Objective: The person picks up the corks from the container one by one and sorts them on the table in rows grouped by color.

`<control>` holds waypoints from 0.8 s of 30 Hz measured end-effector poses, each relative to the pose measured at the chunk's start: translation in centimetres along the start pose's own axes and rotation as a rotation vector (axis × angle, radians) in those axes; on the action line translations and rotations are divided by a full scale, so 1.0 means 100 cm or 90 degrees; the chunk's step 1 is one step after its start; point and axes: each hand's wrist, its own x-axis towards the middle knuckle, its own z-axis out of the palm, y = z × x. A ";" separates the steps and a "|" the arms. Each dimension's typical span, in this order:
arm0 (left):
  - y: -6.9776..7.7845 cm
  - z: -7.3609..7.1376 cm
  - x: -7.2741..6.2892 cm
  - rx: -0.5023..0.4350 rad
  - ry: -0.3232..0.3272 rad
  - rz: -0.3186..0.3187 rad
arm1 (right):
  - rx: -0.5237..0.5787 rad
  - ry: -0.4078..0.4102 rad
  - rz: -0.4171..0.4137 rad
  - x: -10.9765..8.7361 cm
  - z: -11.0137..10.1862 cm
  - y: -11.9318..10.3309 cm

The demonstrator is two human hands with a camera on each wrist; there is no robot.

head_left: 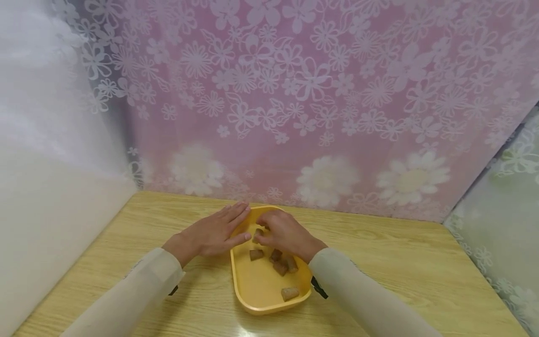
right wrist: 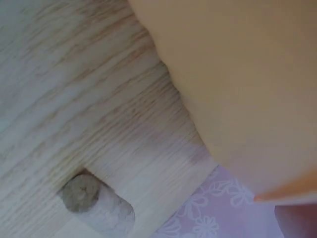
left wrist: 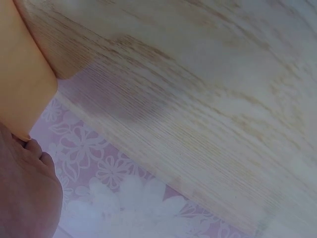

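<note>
A yellow-orange tray (head_left: 257, 299) with rounded corners stands on the table and holds several short brown corks (head_left: 289, 293). My left hand (head_left: 212, 233) lies along the tray's left rim, fingers extended and thumb reaching over the edge. Inside the far half, my right hand (head_left: 286, 234) pinches a cork (head_left: 258, 235) between thumb and fingers. Another cork (head_left: 256, 254) lies just nearer, and a small cluster sits below the right hand. In the left wrist view, the left hand's fingers (left wrist: 34, 153) meet the tray wall (left wrist: 20, 74).
The wood-grain table (head_left: 404, 262) extends to both sides. A pink flowered sheet (head_left: 269, 117) hangs behind it, with a white sheet (head_left: 50, 187) at left. In the right wrist view, a cylindrical cork-like piece (right wrist: 81, 193) shows on a wood-grain surface beside the tray wall (right wrist: 237, 89).
</note>
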 end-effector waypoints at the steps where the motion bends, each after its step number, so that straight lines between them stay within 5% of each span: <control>1: 0.000 0.000 0.000 0.001 0.000 0.001 | -0.008 0.000 -0.001 0.001 0.001 0.000; 24: 0.001 0.000 0.000 0.001 -0.006 -0.004 | -0.118 -0.027 -0.002 0.009 0.010 -0.002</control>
